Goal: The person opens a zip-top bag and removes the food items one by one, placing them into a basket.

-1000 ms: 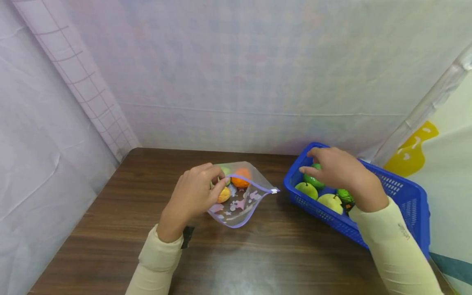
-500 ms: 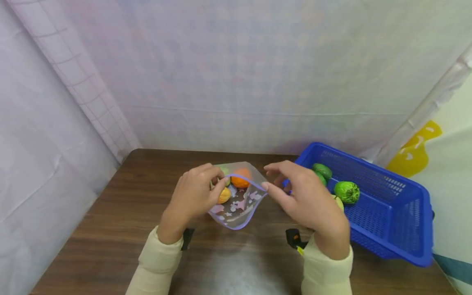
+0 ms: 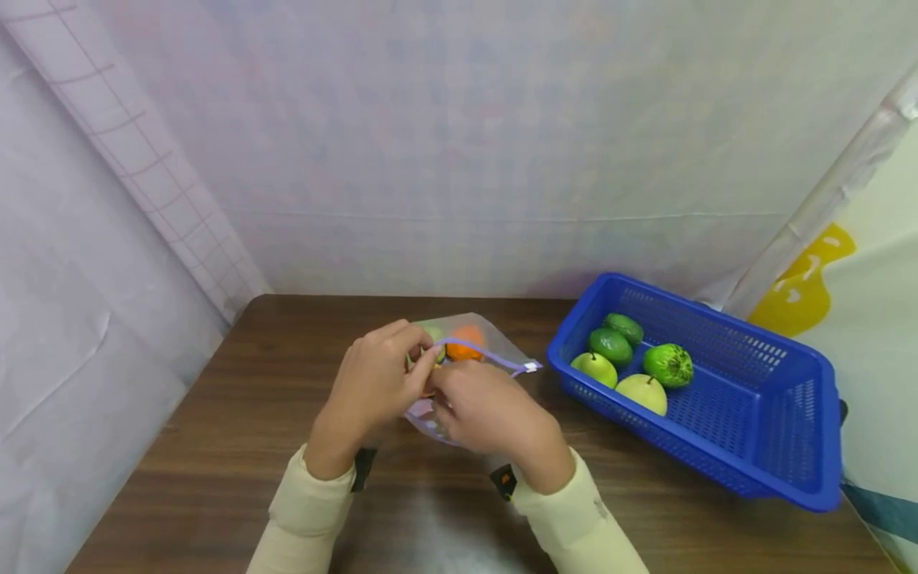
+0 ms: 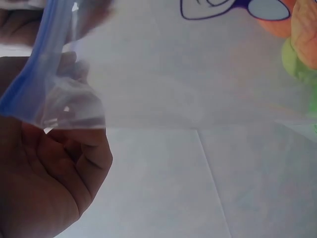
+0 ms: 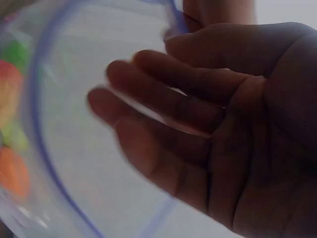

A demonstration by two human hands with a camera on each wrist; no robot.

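Observation:
In the head view my left hand [image 3: 380, 367] pinches the rim of a clear zip bag [image 3: 495, 339] with a purple edge and white slider. An orange fruit [image 3: 464, 341] and a green one show inside it; a yellowish one is mostly covered by my hands. My right hand [image 3: 495, 410] is over the bag's mouth, close to the left fingers. The right wrist view shows that hand [image 5: 198, 119] with loosely bent fingers and nothing in its palm. Through the film [image 4: 158, 84], the left wrist view shows fruit at the far end.
A blue plastic basket [image 3: 746, 470] stands on the right of the brown wooden table [image 3: 237, 422]. Two dark green avocado-like fruits [image 3: 611, 347], two pale green pears [image 3: 643, 394] and a bright green wrinkled fruit [image 3: 668, 365] lie in its left half. A white curtain [image 3: 459, 159] hangs behind.
My right hand has moved left from above the basket, past the bag's slider end, to the bag's mouth beside my left hand. The left hand keeps its hold on the rim.

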